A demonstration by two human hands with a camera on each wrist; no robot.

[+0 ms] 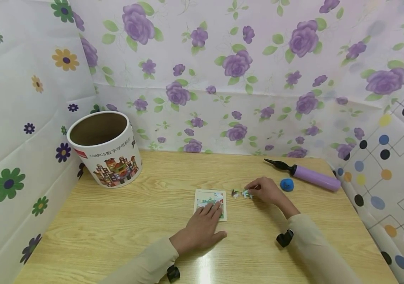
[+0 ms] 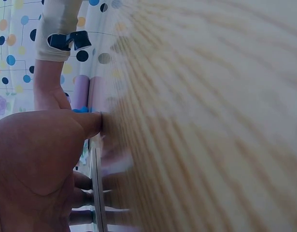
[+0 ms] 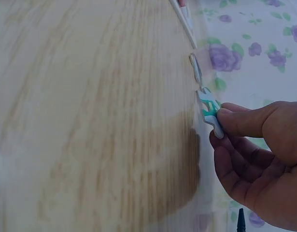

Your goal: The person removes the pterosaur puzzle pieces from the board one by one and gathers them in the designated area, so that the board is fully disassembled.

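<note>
A puzzle board [image 1: 197,194] with a pale frame lies on the table, partly filled with colourful pieces. My left hand [image 1: 203,228] rests its straight fingers on the board, thumb spread out to the side; the fingers hide the board's lower part. Right of the board, my right hand [image 1: 264,190] pinches a light blue and green puzzle piece [image 3: 209,107] between thumb and fingers, tilted up at one edge in the right wrist view. Another puzzle piece [image 1: 235,193], with brown on it, lies between that piece and the board.
A blue lump [image 1: 287,184] sits just beyond my right hand, beside a purple hand pump [image 1: 315,178] with a black nozzle. At the back left stands a large white bucket [image 1: 116,157] with printed blocks. Patterned cloth [image 1: 202,114] borders the table [image 1: 145,221].
</note>
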